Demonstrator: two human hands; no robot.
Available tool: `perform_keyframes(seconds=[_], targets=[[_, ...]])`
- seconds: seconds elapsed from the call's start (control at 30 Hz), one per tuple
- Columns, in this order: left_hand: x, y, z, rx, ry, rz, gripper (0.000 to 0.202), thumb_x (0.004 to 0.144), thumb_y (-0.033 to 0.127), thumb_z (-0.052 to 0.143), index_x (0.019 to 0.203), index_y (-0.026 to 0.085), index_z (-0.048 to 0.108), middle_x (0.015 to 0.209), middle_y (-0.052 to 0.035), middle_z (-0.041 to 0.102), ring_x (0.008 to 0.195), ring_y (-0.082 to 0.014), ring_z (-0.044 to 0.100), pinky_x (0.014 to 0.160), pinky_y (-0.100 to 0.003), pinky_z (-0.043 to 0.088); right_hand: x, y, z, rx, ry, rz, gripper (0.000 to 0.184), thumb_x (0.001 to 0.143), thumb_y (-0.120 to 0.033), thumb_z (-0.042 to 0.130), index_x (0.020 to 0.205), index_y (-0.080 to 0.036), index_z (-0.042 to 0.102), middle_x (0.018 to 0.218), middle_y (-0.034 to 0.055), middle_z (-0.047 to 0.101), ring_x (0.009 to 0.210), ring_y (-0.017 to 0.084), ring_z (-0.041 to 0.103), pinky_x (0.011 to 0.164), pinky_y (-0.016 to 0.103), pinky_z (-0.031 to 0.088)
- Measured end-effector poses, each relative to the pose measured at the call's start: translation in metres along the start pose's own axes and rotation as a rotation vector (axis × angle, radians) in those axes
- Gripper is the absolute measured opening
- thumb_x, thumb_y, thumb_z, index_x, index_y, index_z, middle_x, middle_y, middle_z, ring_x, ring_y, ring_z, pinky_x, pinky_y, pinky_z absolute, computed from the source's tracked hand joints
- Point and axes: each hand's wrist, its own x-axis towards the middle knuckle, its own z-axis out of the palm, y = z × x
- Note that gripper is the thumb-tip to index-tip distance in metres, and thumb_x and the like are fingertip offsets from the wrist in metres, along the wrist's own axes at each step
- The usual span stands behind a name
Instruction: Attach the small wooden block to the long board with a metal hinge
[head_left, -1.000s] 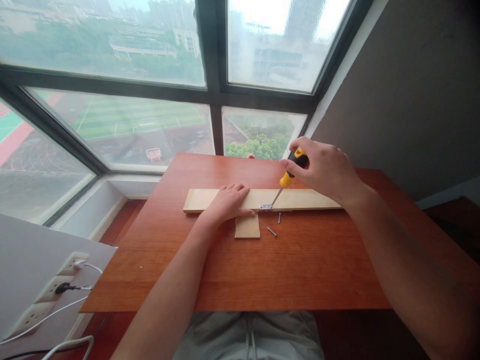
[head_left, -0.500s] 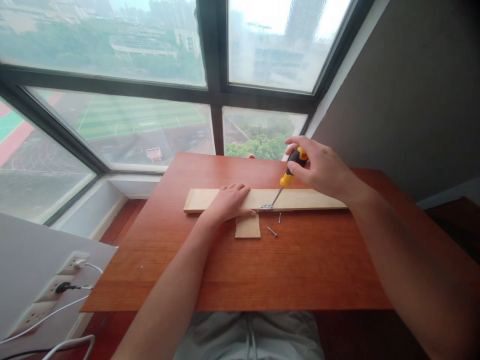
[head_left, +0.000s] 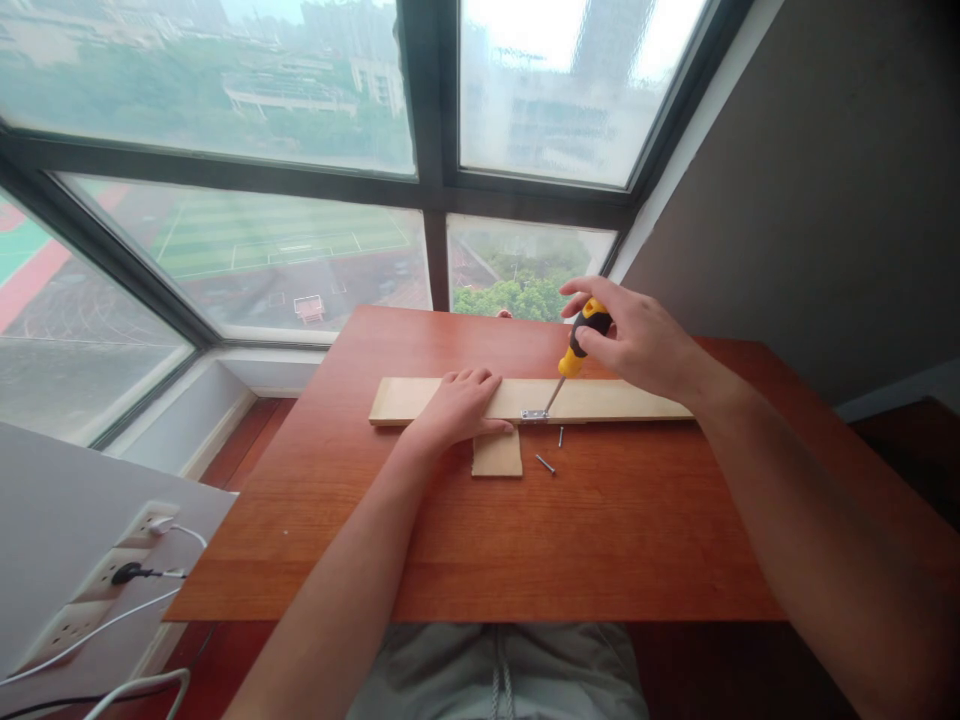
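Observation:
A long pale wooden board (head_left: 600,397) lies across the table, with a small metal bracket (head_left: 535,415) at its near edge. My left hand (head_left: 459,408) rests on the board left of the bracket, fingers stretched flat and thumb apart, over the far end of a small square wood piece (head_left: 498,457). In my right hand (head_left: 637,335) is a yellow and black screwdriver (head_left: 576,350), the fingers closed round its handle. Its shaft slants down to the bracket's right end; whether a screw sits under the tip is too small to tell. Two loose screws, one lower (head_left: 545,464) and one upper (head_left: 561,437), lie nearby.
The reddish-brown wooden table (head_left: 600,540) stands before large windows (head_left: 285,240). Wall sockets (head_left: 97,580) with plugged-in cables are at the lower left. A small unclear object (head_left: 504,314) shows at the table's far edge. A grey wall (head_left: 810,200) slopes at the right.
My right hand has turned slightly with the screwdriver, its index finger shifting left and down over the handle's top. The left hand keeps its place on the board.

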Motion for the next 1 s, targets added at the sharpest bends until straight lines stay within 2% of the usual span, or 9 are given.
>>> perform_keyframes(seconds=[0.13, 0.4, 0.5, 0.63, 0.7, 0.77, 0.83, 0.9, 1.0], targets=[[0.0001, 0.0016, 0.0011, 0.013, 0.005, -0.012, 0.075, 0.078, 0.07, 0.065, 0.133, 0.02, 0.049, 0.129, -0.0151, 0.057, 0.12, -0.0327, 0.053, 0.1, -0.041, 0.037, -0.0002, 0.0014, -0.002, -0.063, -0.004, 0.032, 0.036, 0.087, -0.027, 0.051, 0.122, -0.024, 0.061, 0.099, 0.0053, 0.071, 0.078, 0.021, 0.062, 0.069, 0.035, 0.046], [0.0013, 0.0027, 0.0003, 0.026, 0.003, -0.02, 0.071, 0.081, 0.069, 0.061, 0.131, 0.02, 0.05, 0.128, -0.0148, 0.058, 0.118, -0.0324, 0.054, 0.099, -0.042, 0.038, -0.0003, 0.0043, 0.0016, -0.39, 0.067, 0.062, 0.037, 0.093, -0.046, 0.051, 0.121, -0.026, 0.064, 0.097, 0.0091, 0.072, 0.081, 0.027, 0.065, 0.063, 0.035, 0.043], [0.0019, 0.0032, -0.0011, 0.013, -0.01, -0.025, 0.069, 0.083, 0.068, 0.06, 0.132, 0.02, 0.051, 0.129, -0.015, 0.058, 0.119, -0.0326, 0.053, 0.1, -0.043, 0.038, -0.0014, 0.0041, 0.0025, -0.35, 0.064, 0.069, 0.042, 0.092, -0.047, 0.051, 0.126, -0.025, 0.061, 0.101, 0.0099, 0.071, 0.084, 0.028, 0.065, 0.067, 0.038, 0.046], [0.0021, 0.0041, -0.002, 0.005, -0.025, -0.036, 0.069, 0.081, 0.066, 0.063, 0.132, 0.021, 0.051, 0.129, -0.0145, 0.058, 0.119, -0.0332, 0.053, 0.099, -0.043, 0.039, -0.0032, 0.0071, 0.002, -0.108, 0.074, -0.021, 0.044, 0.088, -0.028, 0.051, 0.132, -0.023, 0.055, 0.122, 0.0119, 0.064, 0.1, 0.027, 0.063, 0.082, 0.042, 0.051], [0.0021, 0.004, -0.0018, 0.01, -0.024, -0.034, 0.069, 0.08, 0.066, 0.064, 0.132, 0.022, 0.051, 0.129, -0.0142, 0.058, 0.119, -0.0331, 0.053, 0.099, -0.043, 0.039, -0.0039, 0.0087, -0.0001, 0.057, 0.027, -0.062, 0.048, 0.084, -0.02, 0.05, 0.131, -0.022, 0.054, 0.13, 0.0114, 0.06, 0.106, 0.025, 0.062, 0.085, 0.04, 0.052], [0.0022, 0.0038, -0.0015, 0.016, -0.018, -0.031, 0.068, 0.081, 0.067, 0.063, 0.131, 0.022, 0.052, 0.129, -0.014, 0.059, 0.119, -0.0329, 0.054, 0.099, -0.043, 0.039, -0.0041, 0.0095, -0.0021, 0.172, -0.037, -0.05, 0.048, 0.084, -0.021, 0.052, 0.132, -0.023, 0.054, 0.124, 0.0091, 0.063, 0.099, 0.022, 0.065, 0.082, 0.037, 0.054], [0.0024, 0.0036, -0.0017, 0.019, -0.013, -0.029, 0.067, 0.082, 0.069, 0.061, 0.129, 0.022, 0.053, 0.128, -0.014, 0.059, 0.119, -0.0327, 0.054, 0.099, -0.042, 0.039, -0.0038, 0.0097, -0.0021, 0.128, -0.022, -0.007, 0.046, 0.086, -0.028, 0.056, 0.132, -0.023, 0.055, 0.11, 0.0068, 0.068, 0.088, 0.021, 0.065, 0.077, 0.036, 0.053], [0.0026, 0.0035, -0.0022, 0.018, -0.01, -0.027, 0.067, 0.083, 0.07, 0.058, 0.129, 0.021, 0.053, 0.128, -0.0144, 0.06, 0.119, -0.0326, 0.054, 0.099, -0.042, 0.039, -0.0032, 0.0095, 0.0, -0.036, 0.056, 0.03, 0.045, 0.087, -0.038, 0.061, 0.129, -0.023, 0.059, 0.1, 0.0067, 0.07, 0.082, 0.023, 0.064, 0.075, 0.039, 0.051], [0.0027, 0.0029, -0.0021, 0.015, -0.012, -0.025, 0.068, 0.083, 0.07, 0.058, 0.129, 0.02, 0.053, 0.128, -0.0149, 0.06, 0.119, -0.0329, 0.054, 0.098, -0.043, 0.04, -0.0026, 0.0091, 0.0033, -0.16, 0.119, 0.051, 0.042, 0.087, -0.045, 0.06, 0.122, -0.023, 0.063, 0.099, 0.0084, 0.07, 0.083, 0.025, 0.064, 0.074, 0.041, 0.05]])
